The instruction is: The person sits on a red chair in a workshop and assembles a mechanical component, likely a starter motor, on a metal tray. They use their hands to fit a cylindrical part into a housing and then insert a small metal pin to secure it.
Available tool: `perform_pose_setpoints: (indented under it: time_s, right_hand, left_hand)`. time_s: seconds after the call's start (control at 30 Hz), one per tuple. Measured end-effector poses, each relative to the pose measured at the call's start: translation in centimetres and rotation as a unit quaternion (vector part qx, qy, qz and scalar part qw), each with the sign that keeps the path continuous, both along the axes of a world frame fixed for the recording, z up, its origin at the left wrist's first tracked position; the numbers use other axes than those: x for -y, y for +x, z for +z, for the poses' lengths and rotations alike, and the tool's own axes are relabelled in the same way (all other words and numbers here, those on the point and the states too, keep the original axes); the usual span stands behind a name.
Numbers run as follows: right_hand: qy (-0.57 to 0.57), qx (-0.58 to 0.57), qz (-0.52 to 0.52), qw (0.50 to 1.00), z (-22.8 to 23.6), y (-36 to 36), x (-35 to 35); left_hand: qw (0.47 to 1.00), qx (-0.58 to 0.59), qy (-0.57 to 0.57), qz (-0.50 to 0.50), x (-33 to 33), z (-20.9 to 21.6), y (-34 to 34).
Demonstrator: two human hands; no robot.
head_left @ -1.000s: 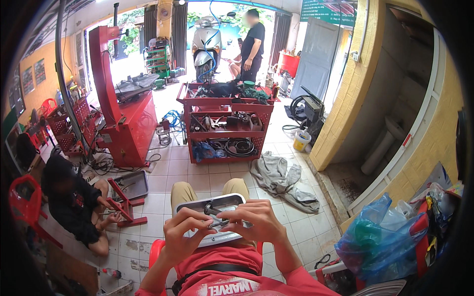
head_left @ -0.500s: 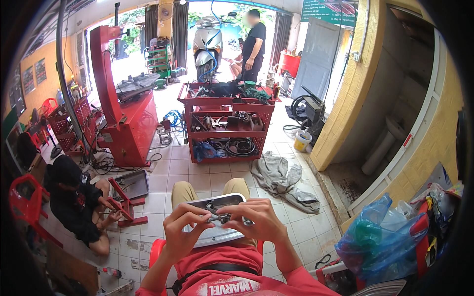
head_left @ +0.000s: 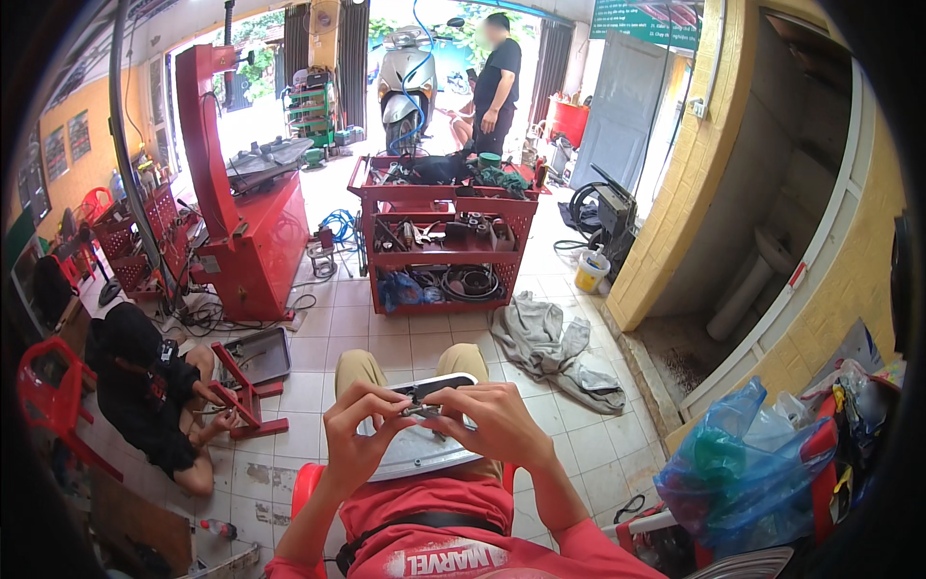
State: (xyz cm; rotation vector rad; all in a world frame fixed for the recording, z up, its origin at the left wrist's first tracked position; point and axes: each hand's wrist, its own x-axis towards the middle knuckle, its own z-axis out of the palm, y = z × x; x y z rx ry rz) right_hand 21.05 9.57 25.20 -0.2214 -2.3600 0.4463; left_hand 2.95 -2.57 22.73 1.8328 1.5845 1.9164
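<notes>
Between my two hands, above my lap, is a small grey metal part (head_left: 422, 410) whose exact kind is too small to make out. My left hand (head_left: 362, 422) pinches its left end between thumb and fingertips. From the other side, the thumb and index finger of my right hand (head_left: 494, 421) close on its right end. Beneath them a pale metal tray (head_left: 410, 465) with rounded corners rests across my thighs. Dark pieces lie near the tray's far edge, partly hidden by my fingers.
A red tool trolley (head_left: 444, 259) loaded with tools stands ahead. On the left a person in black (head_left: 145, 396) sits on the floor by a small red stool (head_left: 249, 400). Grey cloth (head_left: 555, 352) lies to the right, near plastic bags (head_left: 738, 463).
Both hands have dipped slightly toward the near side and turned the metal part a little between the fingers. The tray has tilted or shifted slightly on my lap.
</notes>
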Motion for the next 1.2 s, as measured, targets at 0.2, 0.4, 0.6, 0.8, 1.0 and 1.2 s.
perform_pose_setpoints:
  time_s: [0.2,0.4,0.6,0.8,1.0,1.2]
  right_hand:
    - [-0.046,0.014,-0.031,0.998,0.0,-0.4,0.2]
    - [-0.002,-0.018,-0.011,1.000,-0.9,-0.6,-0.6]
    - [-0.049,-0.022,0.023,0.998,-0.1,-0.3,-0.4]
    - [-0.080,-0.035,0.014,0.996,-0.2,-0.2,-0.7]
    - [-0.077,0.020,0.017,0.997,-0.5,-0.1,-1.1]
    - [-0.099,0.002,0.047,0.994,-0.2,-0.2,-0.7]
  left_hand:
    - [1.000,0.010,-0.013,0.001,-0.4,-0.5,-0.1]
    - [1.000,-0.009,0.025,-0.014,-0.9,-1.1,-0.4]
    - [1.000,0.004,0.017,-0.006,-1.0,-1.2,-0.6]
    - [1.000,0.005,0.019,-0.010,-1.0,-1.2,-0.4]
    - [1.000,-0.008,0.023,-0.010,-1.0,-1.2,-0.6]
    - [1.000,0.001,0.021,-0.012,-1.0,-1.3,-0.6]
